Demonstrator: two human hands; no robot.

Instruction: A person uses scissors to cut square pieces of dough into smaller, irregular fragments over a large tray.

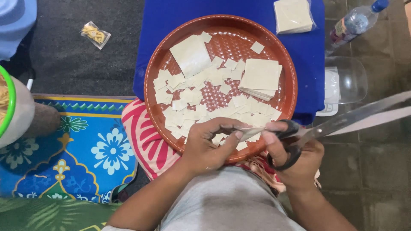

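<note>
You have a small clear plastic packet of yellow pieces (95, 34) on the dark mat, a clear bag of pale square sheets (293, 16) on the blue cloth, and a labelled clear plastic bottle (353, 23) beside it.

A thin pale dough sheet (250, 133) is pinched flat over the near rim of the round brown tray (291, 85); black-handled scissors (325, 128) lie open beside it.

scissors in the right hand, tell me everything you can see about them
The scissors have black loop handles and long, pale metal blades, which look blurred. The right hand grips them with fingers through the handles, low in the picture by the near rim of the brown round tray. The blades stand a little apart and point right and slightly upward, out over the stone floor. Near the pivot they meet a thin cream sheet piece that the left hand pinches. Nothing else touches them.
</note>
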